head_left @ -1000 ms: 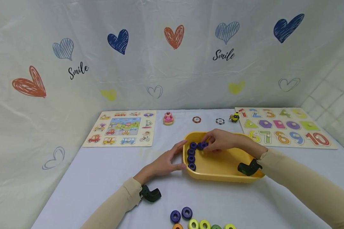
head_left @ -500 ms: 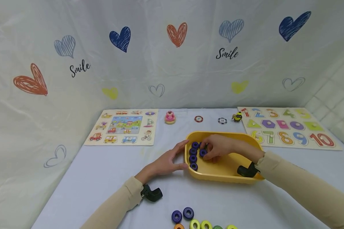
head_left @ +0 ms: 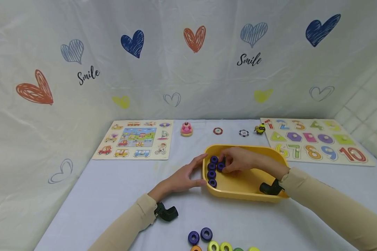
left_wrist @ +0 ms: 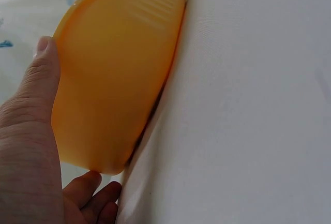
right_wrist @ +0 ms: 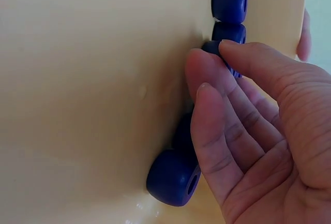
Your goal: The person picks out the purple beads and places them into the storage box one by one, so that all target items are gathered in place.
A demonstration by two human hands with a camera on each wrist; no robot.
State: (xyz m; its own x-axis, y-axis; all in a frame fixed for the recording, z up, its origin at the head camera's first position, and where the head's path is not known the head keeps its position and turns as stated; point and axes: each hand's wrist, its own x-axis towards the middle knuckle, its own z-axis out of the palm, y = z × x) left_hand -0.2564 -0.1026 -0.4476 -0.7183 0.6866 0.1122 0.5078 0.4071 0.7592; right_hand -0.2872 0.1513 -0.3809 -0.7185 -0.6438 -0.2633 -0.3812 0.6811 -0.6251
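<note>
Inside a yellow tray (head_left: 251,191), several dark purple-blue beads (head_left: 211,174) stand in a line along the left wall. My right hand (head_left: 240,159) reaches into the tray, and in the right wrist view its thumb and fingertip pinch one bead (right_wrist: 211,46), seen beside the line in the head view (head_left: 221,167). Another bead (right_wrist: 173,177) lies below those fingers in the right wrist view; my hand covers part of that spot in the head view. My left hand (head_left: 180,177) has thumb and fingers spread across the tray's left end, touching its outside.
Nearer me lie two purple beads (head_left: 206,234), yellow beads (head_left: 226,246), a green and an orange one, cut off by the frame. Behind the tray stand a vehicle puzzle (head_left: 132,139), a pink figurine (head_left: 186,129), two chips (head_left: 217,130), a bee figure (head_left: 259,128) and a number puzzle (head_left: 314,141).
My right hand has brought a bead from the far row slightly nearer me and then left, towards the line along the wall. The left hand stays at the tray's end.
</note>
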